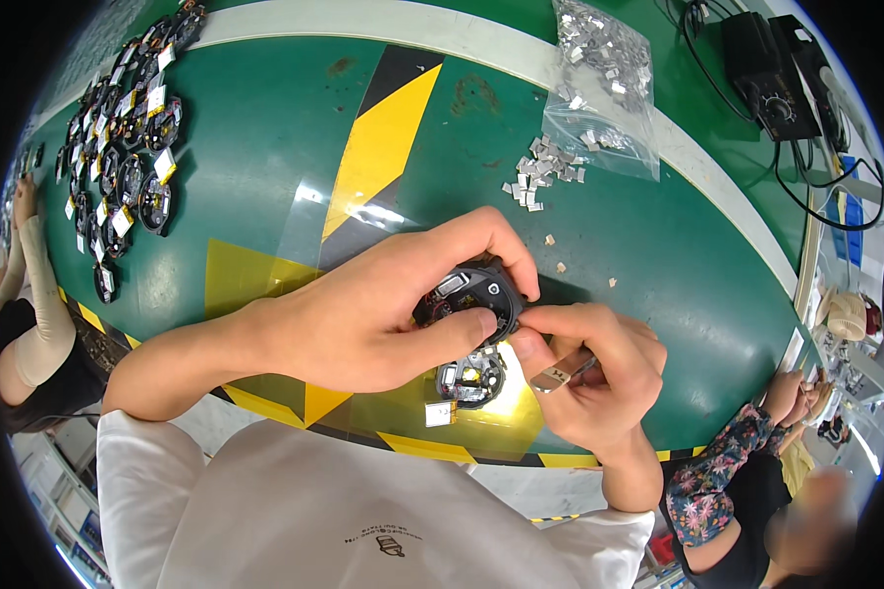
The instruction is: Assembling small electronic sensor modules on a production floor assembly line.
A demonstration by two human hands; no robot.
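Observation:
My left hand (373, 319) is closed around a round black device housing (476, 294), its thumb pressing on the inside near the rim. Small electronic parts and wires show inside the housing. At the housing's right edge, the thumb and forefinger of my right hand (599, 368) come together; whatever lies between their tips is too small to make out. Tucked in the curled fingers of that hand is a flat silver metal tool, apparently tweezers (552, 379). Just below the held housing, a second open housing (473, 381) lies on the table, with a white flat battery (440, 413) beside it.
Many similar housings with white batteries (123, 221) cluster at the far left. Small grey pieces (540, 172) lie beside a clear bag (607, 69) of more. A black box with a dial (778, 108) and cables stands far right. Co-workers' arms (44, 294) show at both sides.

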